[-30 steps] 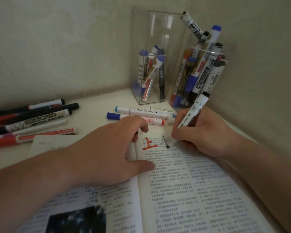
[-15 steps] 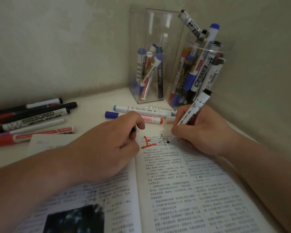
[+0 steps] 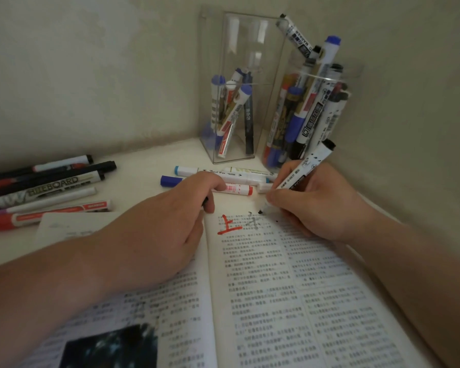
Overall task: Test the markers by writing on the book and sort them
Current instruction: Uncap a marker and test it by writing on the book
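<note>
The right hand pinches a smooth white marker. Its black tip touches the top of the right page of the open paper book, at the table's near edge. The left hand rests curled on the left page, gripping a small dark thing.

Book: 1, open. Clear holders: 2. Markers loose on tabletop: roughly 9; 1 more in right hand.
</note>
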Tool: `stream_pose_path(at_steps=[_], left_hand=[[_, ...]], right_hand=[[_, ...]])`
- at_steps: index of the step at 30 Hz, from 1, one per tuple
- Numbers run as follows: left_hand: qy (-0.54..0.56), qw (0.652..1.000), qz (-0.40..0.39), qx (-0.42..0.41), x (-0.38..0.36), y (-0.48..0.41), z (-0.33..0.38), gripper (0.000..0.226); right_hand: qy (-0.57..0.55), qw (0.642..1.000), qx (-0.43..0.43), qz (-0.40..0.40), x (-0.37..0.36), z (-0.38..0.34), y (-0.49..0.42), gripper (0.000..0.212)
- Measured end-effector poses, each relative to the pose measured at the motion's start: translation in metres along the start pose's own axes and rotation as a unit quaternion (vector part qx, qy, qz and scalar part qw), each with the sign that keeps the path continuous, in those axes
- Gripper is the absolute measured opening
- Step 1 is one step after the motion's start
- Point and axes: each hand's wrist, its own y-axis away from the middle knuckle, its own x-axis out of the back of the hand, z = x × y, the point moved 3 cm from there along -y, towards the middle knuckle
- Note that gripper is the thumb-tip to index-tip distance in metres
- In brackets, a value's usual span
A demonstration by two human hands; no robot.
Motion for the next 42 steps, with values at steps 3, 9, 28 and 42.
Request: stream_pose_path(at_steps=[3, 9, 28, 42], left_hand=[[-0.007, 1.000, 0.026, -0.011, -0.001, -0.001, -0.002, 0.044], [-0.001, 0.999, 0.043, -0.012, -0.002, 0.000, -0.007, 0.027], [0.044, 0.997, 0.062, 0.002, 0.002, -0.001, -0.008, 0.013], [0.136, 0.979, 0.148, -0.038, 0.013, -0.001, 0.000, 0.016]], right_hand=[[-0.007, 1.000, -0.002, -0.026, -0.001, -0.002, 0.003, 0.018], [0.063, 0.997, 0.002, 0.045, 0.001, 0.000, -0.002, 0.023], [-0.011, 0.999, -0.009, -0.033, 0.001, -0.001, 0.001, 0.019], [-0.322, 0.936, 0.087, -0.115, -0.008, -0.018, 0.013, 0.016]])
